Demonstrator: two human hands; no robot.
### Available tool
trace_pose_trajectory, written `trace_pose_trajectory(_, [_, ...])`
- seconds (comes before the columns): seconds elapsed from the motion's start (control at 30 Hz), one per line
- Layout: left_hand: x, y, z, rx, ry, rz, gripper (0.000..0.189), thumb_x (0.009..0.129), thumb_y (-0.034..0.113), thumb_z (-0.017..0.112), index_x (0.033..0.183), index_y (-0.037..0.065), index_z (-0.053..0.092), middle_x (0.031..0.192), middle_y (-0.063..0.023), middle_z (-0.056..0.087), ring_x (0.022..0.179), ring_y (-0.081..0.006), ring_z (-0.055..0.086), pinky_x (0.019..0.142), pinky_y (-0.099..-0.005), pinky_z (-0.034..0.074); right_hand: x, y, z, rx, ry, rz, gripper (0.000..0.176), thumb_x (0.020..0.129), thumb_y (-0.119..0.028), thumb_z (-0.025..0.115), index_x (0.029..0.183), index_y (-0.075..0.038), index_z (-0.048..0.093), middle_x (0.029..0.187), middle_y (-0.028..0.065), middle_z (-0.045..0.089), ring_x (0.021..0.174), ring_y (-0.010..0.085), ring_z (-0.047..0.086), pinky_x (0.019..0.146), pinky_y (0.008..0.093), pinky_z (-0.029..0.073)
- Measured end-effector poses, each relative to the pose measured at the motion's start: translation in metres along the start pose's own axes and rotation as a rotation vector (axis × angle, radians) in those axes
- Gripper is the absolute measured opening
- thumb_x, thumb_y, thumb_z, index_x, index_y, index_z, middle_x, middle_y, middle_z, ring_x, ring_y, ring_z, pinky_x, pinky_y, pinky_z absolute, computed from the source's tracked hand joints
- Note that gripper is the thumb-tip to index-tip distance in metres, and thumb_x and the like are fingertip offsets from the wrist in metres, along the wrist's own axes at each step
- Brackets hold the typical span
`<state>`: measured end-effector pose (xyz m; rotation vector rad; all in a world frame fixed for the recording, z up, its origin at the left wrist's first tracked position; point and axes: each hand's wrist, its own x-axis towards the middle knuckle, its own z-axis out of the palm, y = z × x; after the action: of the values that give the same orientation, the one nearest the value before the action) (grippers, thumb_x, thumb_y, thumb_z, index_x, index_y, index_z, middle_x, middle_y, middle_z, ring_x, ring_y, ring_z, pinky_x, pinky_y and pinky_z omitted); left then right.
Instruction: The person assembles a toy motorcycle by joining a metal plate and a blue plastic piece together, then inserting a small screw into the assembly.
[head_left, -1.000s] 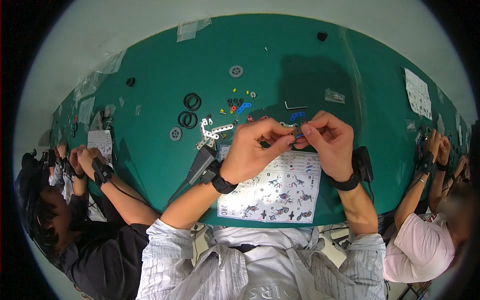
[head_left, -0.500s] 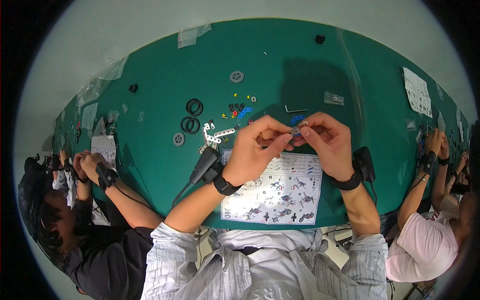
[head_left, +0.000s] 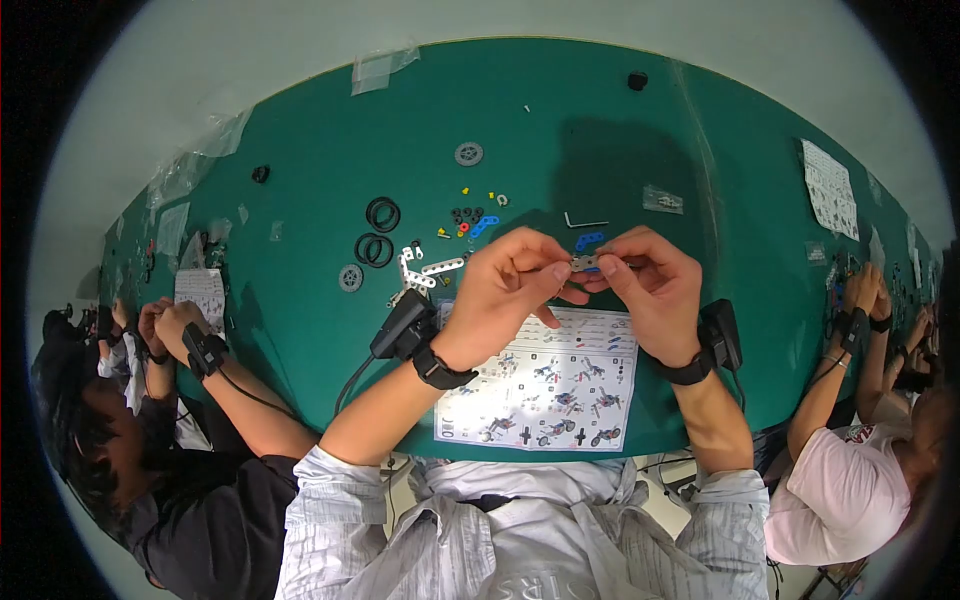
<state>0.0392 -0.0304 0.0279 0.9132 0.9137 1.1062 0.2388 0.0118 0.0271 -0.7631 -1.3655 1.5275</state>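
Note:
Thumb and fingers of my left hand (head_left: 512,290) pinch one end of a small silver perforated strip (head_left: 584,264). My right hand (head_left: 655,285) grips its other end, with a bit of blue showing beside the fingertips. Below both hands lies a printed instruction sheet (head_left: 540,400). Just beyond the fingertips are a blue perforated piece (head_left: 590,240) and an L-shaped hex key (head_left: 585,222). Several white perforated strips (head_left: 418,270) lie in a loose pile left of my left hand.
Black tyres (head_left: 382,214), grey wheels (head_left: 468,154), a second blue piece (head_left: 484,226) and small black and yellow parts (head_left: 467,214) lie on the green table (head_left: 330,140). A small plastic bag (head_left: 662,199) is at right. Co-workers (head_left: 215,490) sit on both sides.
My left hand's fingers have shifted on the strip, and more of its perforated face now shows. The whole view has moved slightly, with table things appearing a little further left.

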Motion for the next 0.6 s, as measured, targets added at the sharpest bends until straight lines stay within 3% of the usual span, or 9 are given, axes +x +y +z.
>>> trace_pose_trajectory(0.27, [0.0005, -0.0008, -0.0008, 0.049, 0.024, -0.009, 0.008, 0.1, 0.003, 0.058, 0.104, -0.002, 0.062, 0.099, -0.0133, 0.073, 0.09, -0.0218, 0.074, 0.062, -0.0281, 0.06, -0.001, 0.0042, -0.0007, -0.074, -0.02, -0.039, 0.01, 0.092, 0.009, 0.064, 0.103, 0.008, 0.065, 0.102, 0.0114, 0.061, 0.093, 0.0188, 0.069, 0.083, 0.0308, 0.062])
trace_pose_trajectory(0.6, [0.0009, -0.0028, -0.0019, 0.03, -0.021, 0.013, 0.008, 0.1, 0.003, 0.057, 0.102, -0.003, 0.062, 0.094, -0.01, 0.071, 0.087, -0.0187, 0.072, 0.064, -0.0285, 0.059, -0.0012, -0.0002, 0.0008, -0.072, -0.03, -0.023, 0.011, 0.093, 0.008, 0.064, 0.103, 0.008, 0.065, 0.103, 0.0114, 0.062, 0.093, 0.0181, 0.069, 0.082, 0.0301, 0.062])
